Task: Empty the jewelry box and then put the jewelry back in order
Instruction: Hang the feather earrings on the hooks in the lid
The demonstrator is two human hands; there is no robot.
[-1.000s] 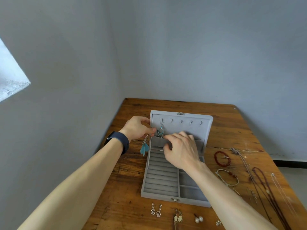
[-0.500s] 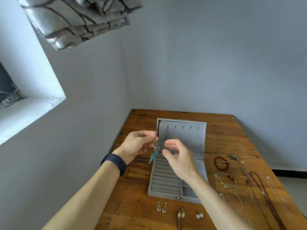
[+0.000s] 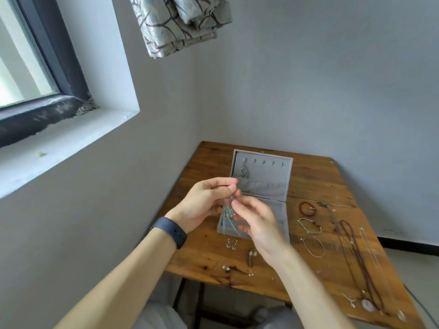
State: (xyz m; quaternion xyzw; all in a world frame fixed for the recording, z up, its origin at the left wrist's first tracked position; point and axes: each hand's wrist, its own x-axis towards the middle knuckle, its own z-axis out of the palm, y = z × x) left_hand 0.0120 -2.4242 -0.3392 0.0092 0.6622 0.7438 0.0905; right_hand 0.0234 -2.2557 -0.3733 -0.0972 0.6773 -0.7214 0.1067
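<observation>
Two hands meet in the air over a grey box point(image 3: 267, 174) that lies open on a wood table point(image 3: 313, 176). The left hand point(image 3: 204, 203) presses its thumb and first finger together on the top of a long earring point(image 3: 228, 211), so the earring hangs down from that pinch, in front of the low part of the box. It has a small blue bead, silver bits and thin blue strands at the bottom. The right hand point(image 3: 259, 224) is just beside it, with its fingertips point(image 3: 235, 205) at the middle of the earring. That hand is blurred, so it is not clear if it pinches the earring or only touches it. A dark band point(image 3: 169, 231) sits on the left wrist. The lid of the box stands up at the back, and a second earring point(image 3: 244, 172) hangs inside it from the hook farthest left. On the table in front of the box lies a small silver pair point(image 3: 231, 244), with more little earrings near it. To the right of the box lie a red bracelet point(image 3: 307, 208) and a thin bracelet point(image 3: 310, 225), one below the other. Farther right, a long dark necklace point(image 3: 354, 252) runs down the table. A window point(image 3: 28, 67) is up on the left, and a curtain point(image 3: 180, 22) hangs at the top.
</observation>
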